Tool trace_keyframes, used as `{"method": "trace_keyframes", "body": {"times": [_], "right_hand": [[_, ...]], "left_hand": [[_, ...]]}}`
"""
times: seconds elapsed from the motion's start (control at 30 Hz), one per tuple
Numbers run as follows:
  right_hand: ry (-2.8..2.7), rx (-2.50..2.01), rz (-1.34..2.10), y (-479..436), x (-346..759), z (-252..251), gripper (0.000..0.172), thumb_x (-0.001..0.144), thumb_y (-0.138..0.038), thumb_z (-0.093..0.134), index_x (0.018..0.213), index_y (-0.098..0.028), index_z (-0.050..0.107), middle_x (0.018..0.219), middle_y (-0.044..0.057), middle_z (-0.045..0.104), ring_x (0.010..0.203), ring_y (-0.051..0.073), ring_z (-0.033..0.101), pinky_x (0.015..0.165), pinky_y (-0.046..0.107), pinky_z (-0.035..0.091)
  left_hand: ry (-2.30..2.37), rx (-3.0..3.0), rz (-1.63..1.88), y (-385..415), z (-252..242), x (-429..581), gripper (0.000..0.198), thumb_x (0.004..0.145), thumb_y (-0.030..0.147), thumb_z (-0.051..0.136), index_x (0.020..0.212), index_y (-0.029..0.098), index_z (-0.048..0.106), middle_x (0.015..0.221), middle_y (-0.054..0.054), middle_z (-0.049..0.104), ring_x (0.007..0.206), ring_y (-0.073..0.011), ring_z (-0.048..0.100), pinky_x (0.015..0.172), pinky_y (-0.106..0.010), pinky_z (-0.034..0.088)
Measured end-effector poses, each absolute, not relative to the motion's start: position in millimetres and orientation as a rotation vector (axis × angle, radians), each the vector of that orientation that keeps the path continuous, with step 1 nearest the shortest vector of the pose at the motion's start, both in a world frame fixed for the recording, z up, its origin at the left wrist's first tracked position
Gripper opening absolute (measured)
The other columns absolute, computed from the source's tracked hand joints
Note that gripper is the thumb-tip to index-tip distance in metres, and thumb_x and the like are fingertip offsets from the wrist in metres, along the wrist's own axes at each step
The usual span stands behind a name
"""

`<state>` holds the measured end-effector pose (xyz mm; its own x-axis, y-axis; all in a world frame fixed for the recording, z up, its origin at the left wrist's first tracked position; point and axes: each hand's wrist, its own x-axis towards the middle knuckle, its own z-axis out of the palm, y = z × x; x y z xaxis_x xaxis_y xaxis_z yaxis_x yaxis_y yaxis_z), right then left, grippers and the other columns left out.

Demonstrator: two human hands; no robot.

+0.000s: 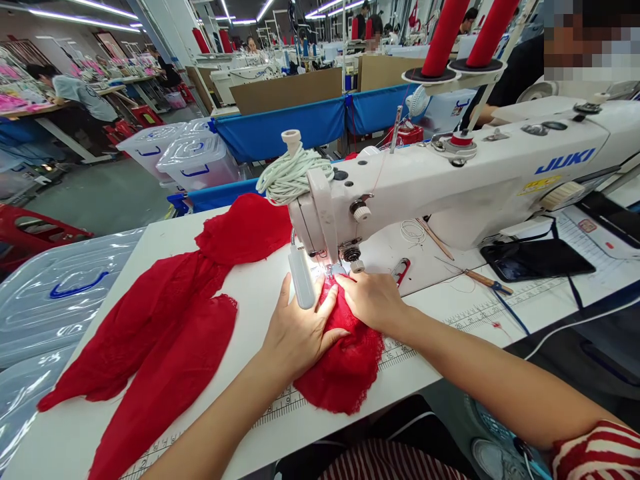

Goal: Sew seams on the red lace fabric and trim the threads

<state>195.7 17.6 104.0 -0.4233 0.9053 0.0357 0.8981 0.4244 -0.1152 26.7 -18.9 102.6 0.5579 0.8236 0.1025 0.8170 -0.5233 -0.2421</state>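
A piece of red lace fabric (345, 373) lies under the needle area of a white JUKI sewing machine (450, 180) and drapes toward the table's front edge. My left hand (300, 330) rests on its left side, fingers spread and flat, close to a small grey lamp (301, 277) hanging by the machine head. On the fabric's right side, my right hand (375, 300) presses near the presser foot (334, 268), its fingers bent together on the cloth. The fingertips' exact grip is partly hidden. More red fabric (185, 333) spreads across the table at left.
Thread snips (480, 277), a wooden-handled tool (434, 239) and a black phone (537, 259) lie at right. Red thread cones (443, 40) stand above the machine. Clear plastic bins (65, 300) sit left of the table (55, 440). Other people work behind.
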Motion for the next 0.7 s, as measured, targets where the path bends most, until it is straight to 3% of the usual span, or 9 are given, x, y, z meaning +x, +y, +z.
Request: {"method": "trace_keyframes", "body": {"times": [0.3,0.7], "right_hand": [[-2.576,-1.622,0.111,17.6,195.8,103.8,0.029,0.089,-0.021,0.036,0.104,-0.022,0.061,0.085,0.006,0.065,0.069,0.018,0.062,0.053,0.028,0.028],[-2.562,-1.614,0.138,18.4,195.7,100.8,0.031,0.091,-0.022,0.037,0.112,-0.024,0.06,0.092,0.006,0.066,0.074,0.019,0.062,0.058,0.028,0.035]], "left_hand": [[-1.362,-2.516,0.023,-17.7,97.7,24.4,0.068,0.086,0.064,0.031,0.135,0.018,0.044,0.139,-0.016,0.047,0.118,-0.0348,0.05,0.106,-0.057,0.022],[-1.382,-2.594,-0.064,-19.7,104.4,25.3,0.06,0.087,0.056,0.039,0.132,0.017,0.048,0.136,-0.016,0.05,0.121,-0.0376,0.048,0.105,-0.06,0.025]]}}
